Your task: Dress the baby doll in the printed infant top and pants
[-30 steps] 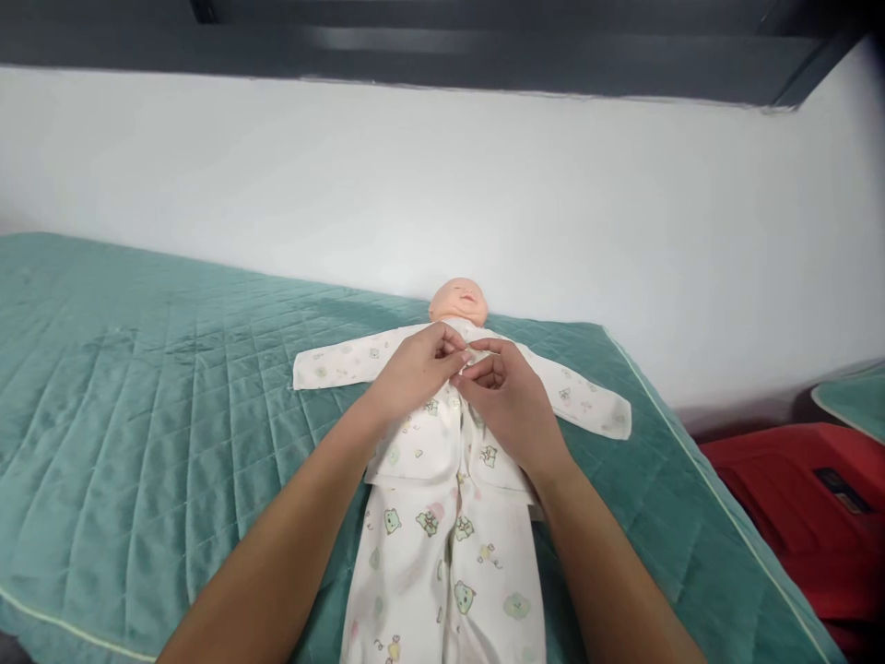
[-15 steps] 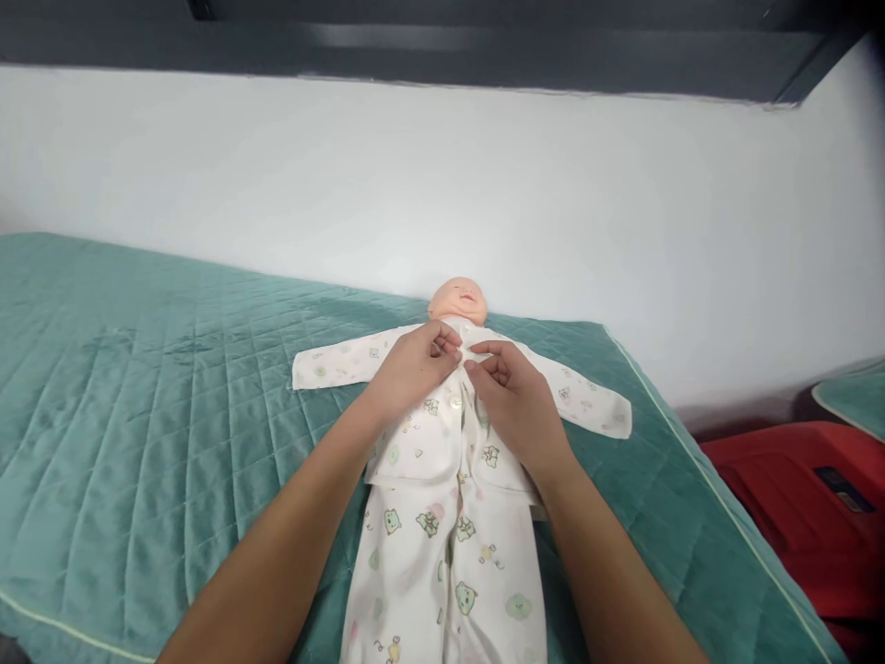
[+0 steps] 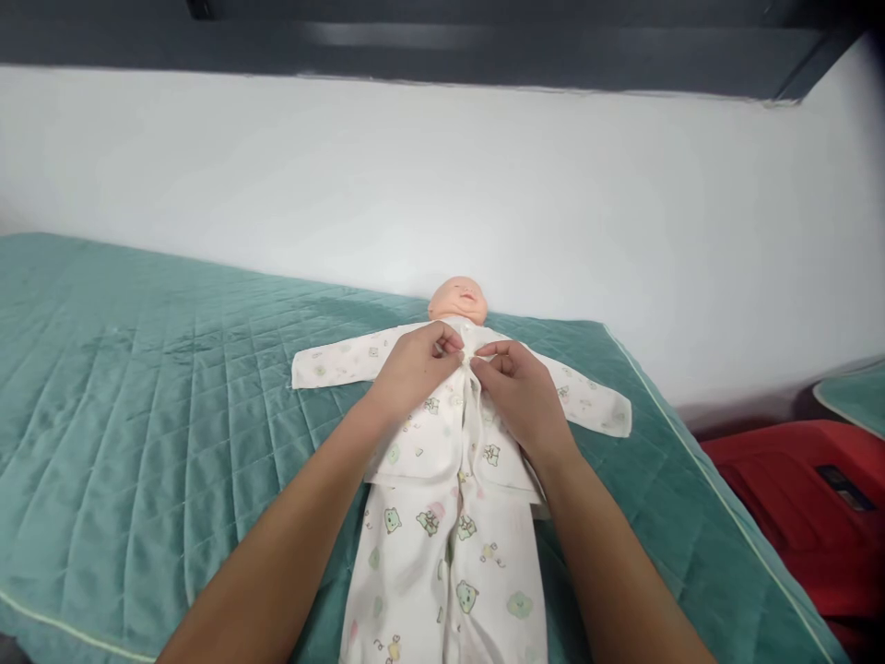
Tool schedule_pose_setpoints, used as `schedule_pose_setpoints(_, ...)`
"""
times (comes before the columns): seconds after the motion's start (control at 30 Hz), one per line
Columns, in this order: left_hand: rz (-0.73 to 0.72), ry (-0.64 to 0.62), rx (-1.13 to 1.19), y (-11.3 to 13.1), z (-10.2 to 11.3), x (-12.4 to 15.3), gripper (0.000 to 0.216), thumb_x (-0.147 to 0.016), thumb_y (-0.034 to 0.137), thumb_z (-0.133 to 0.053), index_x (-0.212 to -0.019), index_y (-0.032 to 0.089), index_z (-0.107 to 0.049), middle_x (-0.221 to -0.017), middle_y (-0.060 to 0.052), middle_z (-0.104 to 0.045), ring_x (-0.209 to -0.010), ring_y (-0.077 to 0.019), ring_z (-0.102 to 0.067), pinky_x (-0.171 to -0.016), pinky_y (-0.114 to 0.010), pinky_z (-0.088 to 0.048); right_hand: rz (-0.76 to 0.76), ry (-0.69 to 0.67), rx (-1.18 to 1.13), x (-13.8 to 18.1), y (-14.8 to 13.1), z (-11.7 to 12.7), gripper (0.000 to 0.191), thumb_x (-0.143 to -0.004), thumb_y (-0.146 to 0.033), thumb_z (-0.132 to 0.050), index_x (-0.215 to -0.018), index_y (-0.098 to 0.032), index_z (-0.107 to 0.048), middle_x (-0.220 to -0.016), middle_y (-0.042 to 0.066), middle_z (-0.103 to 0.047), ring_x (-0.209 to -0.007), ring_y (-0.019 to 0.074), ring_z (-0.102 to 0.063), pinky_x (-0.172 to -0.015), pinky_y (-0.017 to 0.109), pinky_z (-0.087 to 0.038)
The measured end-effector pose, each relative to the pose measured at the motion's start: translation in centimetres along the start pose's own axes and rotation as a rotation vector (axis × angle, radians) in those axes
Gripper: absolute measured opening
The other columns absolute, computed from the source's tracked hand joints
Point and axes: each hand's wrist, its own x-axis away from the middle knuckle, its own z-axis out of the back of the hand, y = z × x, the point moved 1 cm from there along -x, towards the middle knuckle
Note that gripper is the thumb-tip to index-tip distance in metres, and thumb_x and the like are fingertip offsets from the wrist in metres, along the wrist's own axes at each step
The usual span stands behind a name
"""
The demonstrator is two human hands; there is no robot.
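Observation:
A baby doll point(image 3: 459, 299) lies on its back, its head toward the wall. It wears a white printed jacket point(image 3: 421, 452) with both sleeves spread wide, and matching trousers point(image 3: 415, 572). At the upper chest, my left hand point(image 3: 418, 364) pinches one front edge of the jacket between thumb and forefinger. Opposite it, my right hand point(image 3: 515, 383) pinches the other front edge, the fingertips close to those of the left. Whatever small fastening lies between the fingers is mostly hidden. Below my hands, the jacket front hangs slightly parted.
A green quilted cover point(image 3: 172, 415) spreads under the doll, with a pale piped edge. Behind it rises a white wall point(image 3: 346, 184), under a dark beam point(image 3: 442, 55). A red plastic object point(image 3: 795, 507) stands to the right, below the bed's edge.
My right hand has shifted slightly, drawing its jacket edge a little to the right. My left hand stays nearly in place, and a button below is now less distinct.

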Motion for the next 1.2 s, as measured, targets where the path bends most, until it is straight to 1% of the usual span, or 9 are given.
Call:
schedule_pose_setpoints(0.1, -0.025, 0.004, -0.018, 0.2, 0.0, 0.0, 0.007, -0.081, 0.022, -0.057, -0.084, 0.02, -0.063, -0.083, 0.002, -0.064, -0.072, -0.0109, -0.055, -0.066, -0.023, -0.04, -0.001, -0.002, -0.013, -0.1, 0.1, 0.0, 0.017, -0.081, -0.035, -0.064, -0.091, -0.023, -0.059, -0.055, -0.009, -0.046, -0.05, 0.0104, -0.041, -0.051, 0.024, -0.03)
schedule_pose_setpoints(0.17, -0.036, 0.003, -0.026, 0.4, -0.1, 0.0, 0.011, -0.085, 0.025, -0.054, -0.082, 0.02, -0.063, -0.079, 0.003, -0.063, -0.07, -0.0111, -0.054, -0.064, -0.023, -0.039, 0.015, 0.003, -0.005, -0.1, 0.2, 0.0, 0.017, -0.081, -0.036, -0.065, -0.091, -0.023, -0.06, -0.055, -0.009, -0.047, -0.051, 0.0102, -0.041, -0.052, 0.025, -0.03)
schedule_pose_setpoints(0.3, -0.035, 0.005, -0.026, 0.6, -0.2, 0.0, 0.014, -0.085, 0.033, -0.057, -0.086, 0.021, -0.065, -0.078, 0.003, -0.063, -0.071, -0.012, -0.055, -0.063, -0.023, -0.04, 0.038, 0.011, 0.0, -0.1, 0.4, 0.0, 0.019, -0.082, -0.04, -0.065, -0.09, -0.024, -0.059, -0.056, -0.009, -0.045, -0.051, 0.0101, -0.04, -0.053, 0.025, -0.031)
schedule_pose_setpoints(0.43, -0.051, 0.029, -0.071, 0.3, -0.5, -0.1, 0.011, -0.081, 0.025, -0.06, -0.089, 0.021, -0.065, -0.073, 0.004, -0.059, -0.065, -0.0107, -0.053, -0.062, -0.024, -0.04, 0.049, 0.014, 0.01, -0.2, 0.5, -0.1, 0.022, -0.082, -0.043, -0.065, -0.089, -0.023, -0.059, -0.055, -0.009, -0.044, -0.052, 0.0103, -0.04, -0.053, 0.025, -0.03)
schedule_pose_setpoints(0.67, -0.029, 0.072, -0.106, 0.1, -0.6, -0.1, 0.02, -0.075, 0.017, -0.058, -0.093, 0.021, -0.066, -0.09, 0.002, -0.066, -0.069, -0.0105, -0.055, -0.064, -0.024, -0.043, 0.052, 0.024, 0.036, -0.2, 0.5, -0.2, 0.016, -0.081, -0.037, -0.064, -0.089, -0.023, -0.059, -0.055, -0.009, -0.046, -0.053, 0.0107, -0.043, -0.054, 0.025, -0.032)
schedule_pose_setpoints(0.87, 0.043, 0.055, -0.064, 0.7, -0.4, 0.2, 0.026, -0.073, 0.017, -0.059, -0.098, 0.022, -0.066, -0.093, 0.001, -0.07, -0.076, -0.0128, -0.061, -0.063, -0.023, -0.044, 0.012, -0.022, -0.086, -0.2, 0.6, -0.2, 0.015, -0.081, -0.035, -0.063, -0.089, -0.023, -0.06, -0.055, -0.008, -0.047, -0.052, 0.0112, -0.043, -0.052, 0.025, -0.032)
schedule_pose_setpoints(1.0, 0.11, 0.019, -0.007, 0.8, -0.3, 0.3, 0.031, -0.072, 0.017, -0.06, -0.102, 0.023, -0.064, -0.093, 0.001, -0.069, -0.069, -0.0111, -0.059, -0.057, -0.022, -0.042, 0.049, -0.042, -0.108, -0.2, 0.6, -0.2, 0.014, -0.082, -0.034, -0.062, -0.089, -0.022, -0.061, -0.055, -0.008, -0.047, -0.053, 0.0109, -0.043, -0.053, 0.024, -0.032)
schedule_pose_setpoints(1.1, 0.094, -0.016, 0.069, 0.4, -0.1, 0.1, 0.031, -0.071, 0.019, -0.061, -0.102, 0.022, -0.063, -0.092, 0.0, -0.068, -0.068, -0.0101, -0.058, -0.056, -0.02, -0.041, 0.05, -0.047, -0.116, -0.2, 0.6, -0.2, 0.014, -0.082, -0.034, -0.062, -0.089, -0.022, -0.061, -0.056, -0.007, -0.048, -0.053, 0.0107, -0.042, -0.052, 0.024, -0.031)
schedule_pose_setpoints(1.2, 0.084, -0.061, 0.124, -0.2, 0.1, -0.1, 0.029, -0.072, 0.021, -0.06, -0.102, 0.022, -0.062, -0.089, 0.001, -0.065, -0.061, -0.0082, -0.053, -0.05, -0.019, -0.038, 0.048, -0.04, -0.104, -0.2, 0.7, -0.2, 0.014, -0.081, -0.034, -0.063, -0.089, -0.022, -0.062, -0.056, -0.007, -0.048, -0.052, 0.0104, -0.042, -0.051, 0.024, -0.031)
